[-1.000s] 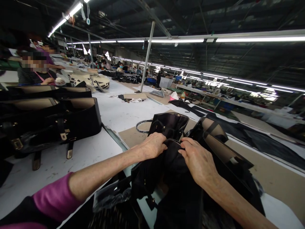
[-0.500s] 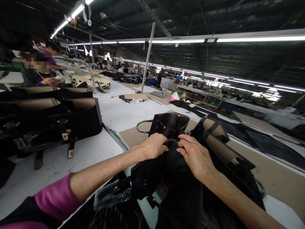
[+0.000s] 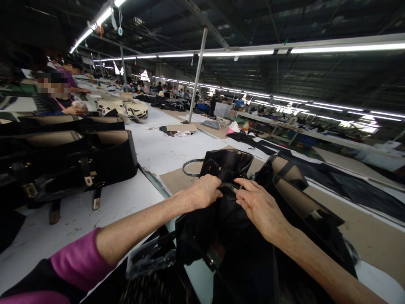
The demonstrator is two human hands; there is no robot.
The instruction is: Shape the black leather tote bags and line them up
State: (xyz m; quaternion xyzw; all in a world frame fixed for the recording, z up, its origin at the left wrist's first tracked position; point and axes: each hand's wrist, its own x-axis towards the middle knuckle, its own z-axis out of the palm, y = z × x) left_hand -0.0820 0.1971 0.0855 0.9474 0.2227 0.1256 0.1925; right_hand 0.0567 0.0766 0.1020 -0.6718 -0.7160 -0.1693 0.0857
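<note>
Both hands work at the upper part of a black handbag (image 3: pixel 243 249) in front of me. My left hand (image 3: pixel 205 192) is closed, its fingers pinching the bag's dark top edge or strap; which of these I cannot tell. My right hand (image 3: pixel 257 202) pinches the same dark strip a little to the right, thumb below and fingers above. Right behind the hands stands another black handbag (image 3: pixel 226 162) with a looped handle (image 3: pixel 191 167). More black bags with beige linings (image 3: pixel 294 192) lean open beside my right forearm.
Several open black bags (image 3: pixel 107 156) with gold clasps stand on the white table (image 3: pixel 161 145) at left. A co-worker (image 3: pixel 57 97) sits behind them. Black material (image 3: pixel 341 183) lies along the right, and a metal pole (image 3: pixel 198 76) rises farther back.
The dark strip between my hands now bows up more visibly, and my right fingers have shifted slightly along it. The co-worker's hands at left have moved a little. The view has shifted slightly.
</note>
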